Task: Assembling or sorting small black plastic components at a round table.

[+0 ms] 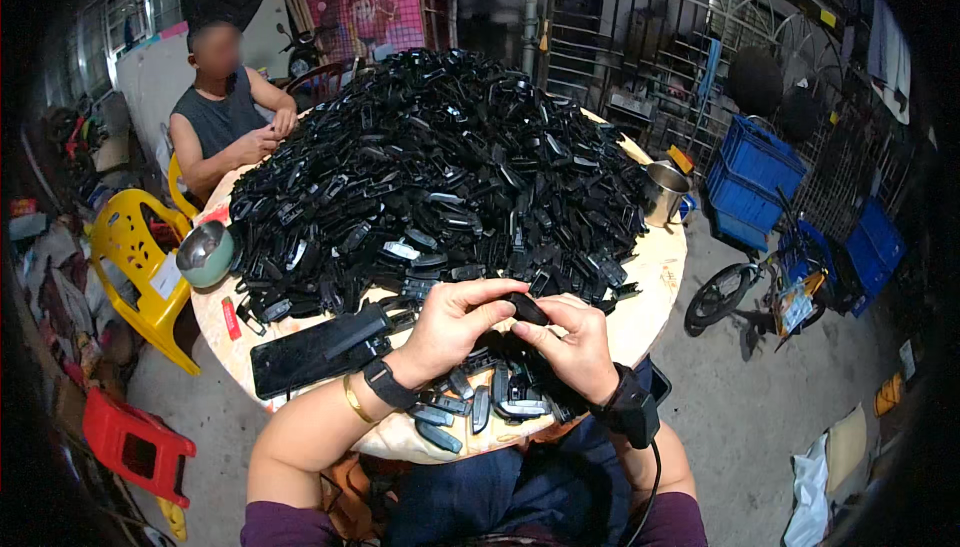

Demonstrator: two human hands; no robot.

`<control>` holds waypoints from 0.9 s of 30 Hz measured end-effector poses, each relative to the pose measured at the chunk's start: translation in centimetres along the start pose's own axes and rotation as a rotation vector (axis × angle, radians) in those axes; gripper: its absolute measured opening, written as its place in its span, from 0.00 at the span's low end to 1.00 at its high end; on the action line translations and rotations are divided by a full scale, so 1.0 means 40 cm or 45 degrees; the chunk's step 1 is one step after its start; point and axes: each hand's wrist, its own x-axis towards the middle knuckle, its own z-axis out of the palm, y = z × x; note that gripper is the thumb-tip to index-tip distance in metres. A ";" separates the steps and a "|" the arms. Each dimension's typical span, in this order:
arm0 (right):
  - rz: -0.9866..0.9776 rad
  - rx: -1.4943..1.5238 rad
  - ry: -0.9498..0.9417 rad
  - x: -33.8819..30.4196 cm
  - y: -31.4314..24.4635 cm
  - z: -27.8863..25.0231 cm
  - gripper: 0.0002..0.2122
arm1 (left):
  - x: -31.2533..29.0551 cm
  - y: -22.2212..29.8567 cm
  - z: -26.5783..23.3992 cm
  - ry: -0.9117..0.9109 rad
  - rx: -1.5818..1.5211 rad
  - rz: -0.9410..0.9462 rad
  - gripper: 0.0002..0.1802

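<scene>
Between my two hands, over the near part of the round table, is a small black plastic piece with a rounded outline. My left hand pinches it from the left with thumb and fingers. From the other side, my right hand grips its right end, fingers closed. The exact kind of piece is too small to make out. Beyond my hands rises a large heap of similar black plastic pieces. Below them, near the front edge, lie several loose grey-black pieces, partly hidden by my right hand.
A black phone-like device and a small red item lie at left. A bowl and a metal mug stand at the rim. Another person sits far left. Around are a yellow chair, red stool and blue crates.
</scene>
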 end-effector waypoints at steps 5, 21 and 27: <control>-0.064 -0.038 0.037 -0.008 0.007 0.004 0.11 | 0.001 -0.001 -0.002 -0.006 0.016 -0.014 0.12; -0.138 0.310 -0.609 -0.004 0.053 -0.038 0.13 | -0.278 0.054 -0.086 -0.394 1.280 -0.009 0.56; -0.236 0.093 -0.762 -0.015 0.053 -0.013 0.13 | -0.241 -0.017 -0.033 -0.398 1.335 -0.057 0.65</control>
